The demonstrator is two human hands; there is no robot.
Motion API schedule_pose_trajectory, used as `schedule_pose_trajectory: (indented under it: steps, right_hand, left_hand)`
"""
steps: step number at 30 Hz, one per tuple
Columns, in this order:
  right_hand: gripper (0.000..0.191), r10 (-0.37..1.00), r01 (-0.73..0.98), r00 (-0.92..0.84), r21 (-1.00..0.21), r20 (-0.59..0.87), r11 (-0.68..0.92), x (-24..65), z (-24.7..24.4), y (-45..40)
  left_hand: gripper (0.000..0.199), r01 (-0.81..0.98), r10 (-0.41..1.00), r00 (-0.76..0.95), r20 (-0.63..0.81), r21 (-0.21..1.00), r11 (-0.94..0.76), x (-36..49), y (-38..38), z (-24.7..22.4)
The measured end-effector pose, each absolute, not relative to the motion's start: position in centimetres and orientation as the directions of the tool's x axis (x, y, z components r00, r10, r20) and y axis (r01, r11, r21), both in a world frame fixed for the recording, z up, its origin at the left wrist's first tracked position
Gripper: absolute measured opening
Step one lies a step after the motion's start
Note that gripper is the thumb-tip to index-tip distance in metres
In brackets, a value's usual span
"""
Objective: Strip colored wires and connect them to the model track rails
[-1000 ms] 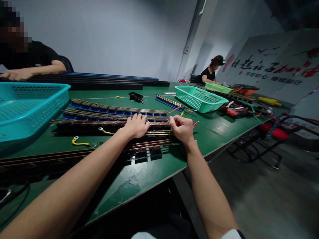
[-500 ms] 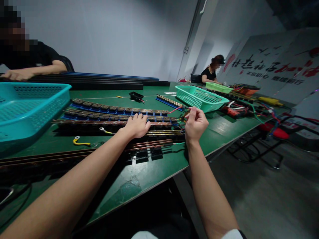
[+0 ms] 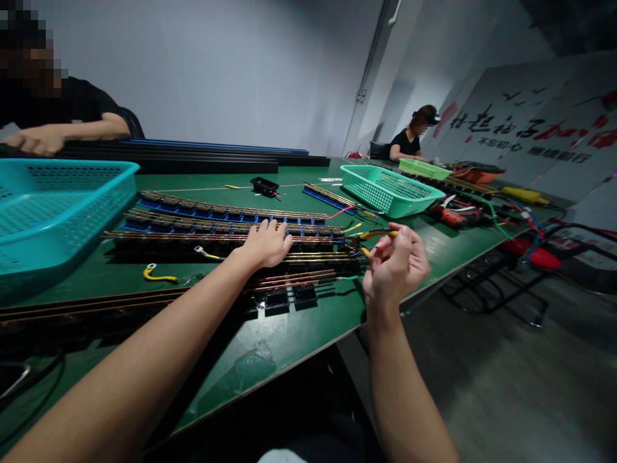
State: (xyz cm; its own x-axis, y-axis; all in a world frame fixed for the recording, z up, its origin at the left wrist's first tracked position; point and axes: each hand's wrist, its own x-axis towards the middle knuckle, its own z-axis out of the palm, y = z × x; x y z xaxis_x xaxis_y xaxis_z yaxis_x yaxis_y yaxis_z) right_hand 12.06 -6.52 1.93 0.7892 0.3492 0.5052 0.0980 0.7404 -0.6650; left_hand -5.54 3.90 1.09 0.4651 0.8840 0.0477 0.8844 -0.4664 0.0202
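My left hand lies with its fingers spread on the copper-coloured bars of a long rail assembly with blue and black supports. My right hand is closed around pliers with yellow handles. Their handles stand apart, and the dark jaws are at the right ends of the bars. What exactly the jaws touch is too small to tell. Short yellow, red and green wires stick out near these ends. A yellow wire with a ring terminal lies on the table, left of my left hand.
A blue basket stands at left, a green basket beyond my right hand. A small black tray and dark profiles lie farther back. A red-handled tool lies at right. Two people sit across the table.
My right hand has moved slightly right and down and turned, and the pliers' yellow handles now show spread apart. My left hand has stayed in place on the bars.
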Motion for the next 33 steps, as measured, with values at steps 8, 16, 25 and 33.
schedule_pose_trajectory:
  steps: [8,16,25,33]
  right_hand:
    - [0.032,0.449,0.151,0.717,-0.748,0.533,0.647,12.6,-0.2,-4.9]
    - [0.025,0.534,0.429,0.447,-0.695,0.718,0.577,12.4,-1.2,-5.7]
    - [0.03,0.396,0.356,0.638,-0.709,0.66,0.608,13.0,-1.6,-5.4]
    - [0.029,0.448,0.482,0.536,-0.695,0.716,0.534,12.6,-1.7,-5.9]
  left_hand:
    - [0.063,0.881,0.881,0.47,0.056,0.027,-0.472,-5.6,4.1,0.9]
    - [0.063,0.88,0.879,0.472,0.063,0.032,-0.474,-5.6,4.1,0.8]
    - [0.063,0.877,0.876,0.479,0.059,0.025,-0.481,-5.5,4.0,1.1]
    - [0.062,0.878,0.877,0.475,0.071,0.029,-0.477,-5.6,4.1,0.8]
